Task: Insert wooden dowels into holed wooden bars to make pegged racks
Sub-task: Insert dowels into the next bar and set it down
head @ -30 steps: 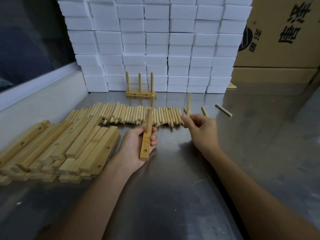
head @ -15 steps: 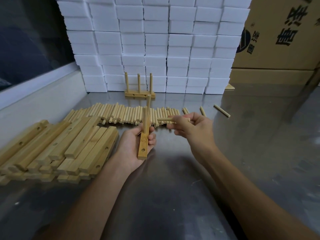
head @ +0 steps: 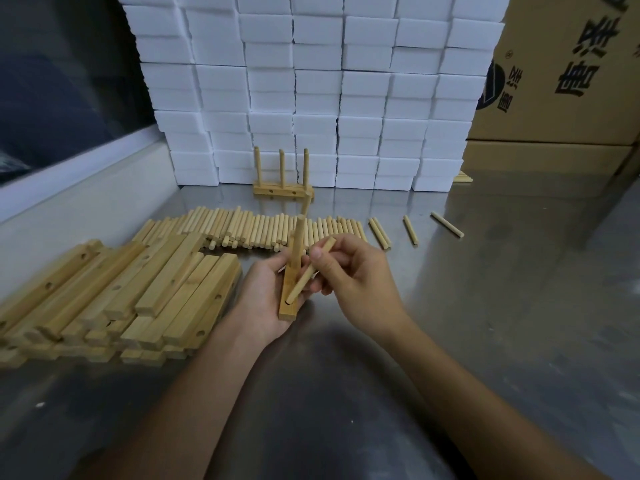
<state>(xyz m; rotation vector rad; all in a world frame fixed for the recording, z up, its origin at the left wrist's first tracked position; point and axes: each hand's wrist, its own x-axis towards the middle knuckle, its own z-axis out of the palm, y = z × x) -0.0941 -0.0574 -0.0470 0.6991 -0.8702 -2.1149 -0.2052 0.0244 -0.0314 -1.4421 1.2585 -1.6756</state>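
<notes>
Dowel (head: 311,270) now tilted down, tip at lowest hole of bar (head: 290,289); right hand (head: 349,275) pinches dowel, left hand (head: 266,299) grips bar. Risk: skewed entry jams, or tip skids off.

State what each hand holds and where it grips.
The left hand grips the holed wooden bar around its middle. The right hand pinches a dowel near its upper end, lower tip at the bar's hole.
</notes>
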